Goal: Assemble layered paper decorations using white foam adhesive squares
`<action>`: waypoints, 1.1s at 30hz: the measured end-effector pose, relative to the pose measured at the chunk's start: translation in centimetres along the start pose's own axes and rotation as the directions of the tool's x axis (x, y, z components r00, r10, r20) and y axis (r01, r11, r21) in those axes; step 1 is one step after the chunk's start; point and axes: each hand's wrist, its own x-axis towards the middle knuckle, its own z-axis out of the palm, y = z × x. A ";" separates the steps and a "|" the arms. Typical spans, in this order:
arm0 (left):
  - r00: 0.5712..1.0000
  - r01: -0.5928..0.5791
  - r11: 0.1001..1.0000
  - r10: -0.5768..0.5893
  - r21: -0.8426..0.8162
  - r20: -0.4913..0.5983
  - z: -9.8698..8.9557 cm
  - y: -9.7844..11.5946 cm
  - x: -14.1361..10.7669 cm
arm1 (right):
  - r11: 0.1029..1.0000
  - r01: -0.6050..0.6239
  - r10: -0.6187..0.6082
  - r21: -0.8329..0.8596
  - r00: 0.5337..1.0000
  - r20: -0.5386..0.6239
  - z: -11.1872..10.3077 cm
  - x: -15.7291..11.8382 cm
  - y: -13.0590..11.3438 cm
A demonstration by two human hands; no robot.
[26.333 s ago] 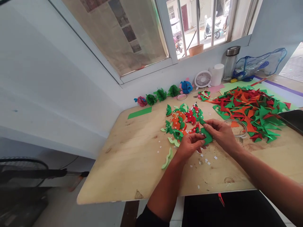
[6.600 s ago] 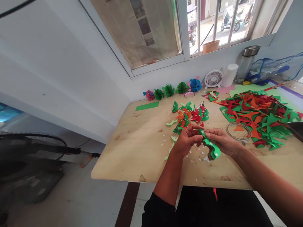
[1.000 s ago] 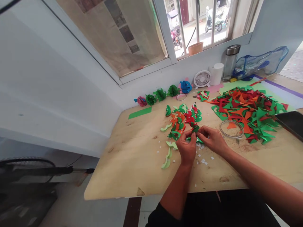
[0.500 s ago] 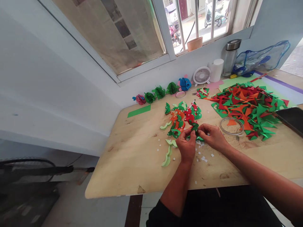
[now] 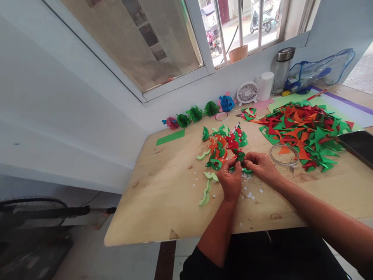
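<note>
Between my two hands is a small dark green paper piece (image 5: 240, 156). My left hand (image 5: 230, 177) pinches it from the left, thumb against fingers. At its right edge the fingers of my right hand (image 5: 260, 165) are pinched together, partly hiding it. Just beyond my hands lies a cluster of curved paper pieces: orange (image 5: 215, 144), red (image 5: 232, 140) and green (image 5: 216, 163), many with small white squares on them. Pale green wavy strips (image 5: 206, 194) rest to the left of my left hand. Loose white squares (image 5: 250, 194) are scattered beneath and beside my hands.
A heap of red, orange and green paper scraps (image 5: 303, 132) covers the right side, with a tape roll (image 5: 284, 154) and a phone (image 5: 358, 146) by it. Along the wall stand folded green paper shapes (image 5: 195, 113), a small fan (image 5: 247, 93) and a glass bottle (image 5: 282, 72).
The view has shifted very slightly. The green piece is turned a little between my fingers; both hands stay in nearly the same place.
</note>
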 end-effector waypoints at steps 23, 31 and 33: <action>0.982 -0.183 0.972 0.189 0.147 -0.025 -0.2 0.2 -0.2 | 0.962 -0.082 0.069 0.260 0.996 0.061 0.2 -0.3 -1.7; 0.965 -0.257 0.949 0.262 0.181 0.001 0.0 -0.6 -0.1 | 0.947 -0.077 0.064 0.313 0.997 0.051 0.3 0.0 -0.7; 0.972 -0.230 0.959 0.235 0.168 -0.014 0.0 -0.7 -0.1 | 0.948 -0.083 0.073 0.307 0.996 0.043 0.4 0.1 -0.4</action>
